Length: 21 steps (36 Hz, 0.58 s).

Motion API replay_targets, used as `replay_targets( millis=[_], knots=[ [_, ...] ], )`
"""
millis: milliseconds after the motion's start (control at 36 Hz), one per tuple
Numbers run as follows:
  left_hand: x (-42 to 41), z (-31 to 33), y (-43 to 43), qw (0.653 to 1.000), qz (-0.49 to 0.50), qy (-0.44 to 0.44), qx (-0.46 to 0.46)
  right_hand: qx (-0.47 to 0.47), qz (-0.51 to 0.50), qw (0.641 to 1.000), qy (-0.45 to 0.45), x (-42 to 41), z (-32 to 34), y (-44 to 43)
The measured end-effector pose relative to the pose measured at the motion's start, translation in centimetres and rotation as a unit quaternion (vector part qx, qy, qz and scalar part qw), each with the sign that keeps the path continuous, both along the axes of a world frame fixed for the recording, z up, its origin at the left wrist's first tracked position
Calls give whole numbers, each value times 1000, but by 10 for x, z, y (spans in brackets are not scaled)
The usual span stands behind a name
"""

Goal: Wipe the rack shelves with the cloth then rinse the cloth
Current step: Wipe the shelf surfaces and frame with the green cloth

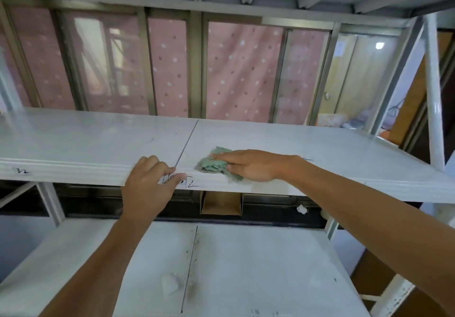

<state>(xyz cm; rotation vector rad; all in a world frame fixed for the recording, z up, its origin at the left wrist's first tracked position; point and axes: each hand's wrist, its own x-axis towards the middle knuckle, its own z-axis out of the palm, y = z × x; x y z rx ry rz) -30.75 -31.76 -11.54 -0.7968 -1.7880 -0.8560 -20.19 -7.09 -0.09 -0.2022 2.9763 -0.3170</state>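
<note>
At the front edge of the middle shelf [320, 149], just right of the panel seam [189, 137], the crumpled green cloth [216, 164] lies under the right hand [248, 165]. Its straight fingers press the cloth flat, evidently to scrub rather than carry. The left hand [147, 181] curls over the same shelf's front lip, judged a brace against the wiping force. The lower shelf [258, 267] shows grime.

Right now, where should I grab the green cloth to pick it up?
Probably pinch the crumpled folds of the cloth sticking out left of the right hand, coming from the front of the shelf. That part bunches up; the rest lies pressed under the hand.
</note>
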Motion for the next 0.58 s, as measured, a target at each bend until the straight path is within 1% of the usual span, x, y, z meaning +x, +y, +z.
replay_targets(
  millis=[83,139,194,250,333,417,500,583],
  knots=[
    [-1,-2,-1,1000,-3,-7,7,46,-74,996,9,-1,2,14],
    [0,-2,-1,1000,-9,-3,9,55,-105,992,32,-7,1,5],
    [5,-1,0,1000,-10,-7,8,34,-97,993,63,-15,-4,-18],
    [10,2,0,1000,-1,-24,4,7,-68,995,75,-22,-10,-46],
    [10,3,-2,1000,10,-20,-17,-18,-14,998,56,-30,-9,-85],
    [9,2,-2,998,22,-12,-49,-4,-2,1000,25,-43,-6,-113],
    [20,6,-3,994,53,-89,-46,21,-4,1000,19,-44,-4,-128],
    [30,7,-2,991,62,-108,-54,43,-9,998,41,-38,-7,-122]
  ],
)
